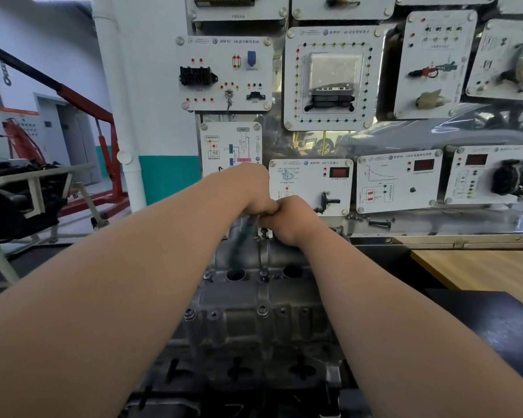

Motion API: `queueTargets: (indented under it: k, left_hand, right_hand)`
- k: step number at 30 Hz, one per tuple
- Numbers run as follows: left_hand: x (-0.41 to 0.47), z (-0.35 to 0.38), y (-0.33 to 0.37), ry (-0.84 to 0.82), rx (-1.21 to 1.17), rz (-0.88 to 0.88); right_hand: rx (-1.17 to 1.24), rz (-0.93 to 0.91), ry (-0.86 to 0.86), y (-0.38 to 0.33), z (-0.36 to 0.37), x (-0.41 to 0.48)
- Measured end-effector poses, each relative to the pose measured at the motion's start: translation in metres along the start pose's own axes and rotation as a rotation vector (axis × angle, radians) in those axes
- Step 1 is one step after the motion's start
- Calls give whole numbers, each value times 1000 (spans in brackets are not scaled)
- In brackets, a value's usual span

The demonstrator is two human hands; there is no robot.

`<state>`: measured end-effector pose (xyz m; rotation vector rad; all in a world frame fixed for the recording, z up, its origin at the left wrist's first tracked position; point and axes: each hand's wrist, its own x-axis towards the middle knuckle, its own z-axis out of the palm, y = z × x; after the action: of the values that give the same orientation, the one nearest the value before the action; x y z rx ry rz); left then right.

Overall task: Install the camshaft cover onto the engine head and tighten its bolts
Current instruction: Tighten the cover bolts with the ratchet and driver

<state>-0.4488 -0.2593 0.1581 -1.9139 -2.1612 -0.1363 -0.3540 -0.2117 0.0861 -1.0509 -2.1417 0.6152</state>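
We look down along two bare forearms that meet at the middle of the frame, above the far end of the camshaft cover [254, 315]. The cover, grey cast metal, sits on the engine head in the lower centre, and one bolt [262, 310] shows on its middle rib. The left hand [251, 194] and right hand [293, 220] are pressed knuckle to knuckle, both with fingers curled tight on a green-handled tool [239, 241] (its grip is blurred). A thin metal shaft [261, 254] drops from below the hands to a second bolt [264, 277] between two round wells in the cover. Behind stands a training board of white instrument panels [323, 79]. A red engine crane [82, 101] stands at the left, and a wooden counter [480, 270] lies at the right.
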Motion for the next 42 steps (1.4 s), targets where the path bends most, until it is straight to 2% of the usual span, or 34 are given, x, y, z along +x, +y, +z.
queueTargets:
  k: [2,7,11,13,20,23,27,32,39,42]
  left_hand:
    - [0,0,3,-2,17,-15]
    - [-4,-6,-4,-71,13,102]
    - [-7,-5,-11,-39,-59,160]
    - [-9,-4,-14,-19,-114,138]
    - [-8,7,10,142,-68,-18]
    - [-8,6,13,145,-31,-38]
    - [-8,0,-2,29,-69,58]
    - [-9,4,-16,21,-179,157]
    - [0,11,3,135,-140,-47]
    - [-2,9,11,174,-78,-51]
  right_hand:
    - [-13,7,8,1,1,1]
    - [28,20,5,2,2,2]
    - [52,-11,-20,2,1,1]
    - [64,0,-33,1,-2,0]
    - [6,31,29,1,0,2]
    - [26,31,34,2,1,2]
    - [71,29,9,2,2,0]
    - [82,12,-23,2,-2,0]
    - [15,34,6,0,-2,0]
    - [25,39,17,1,1,2]
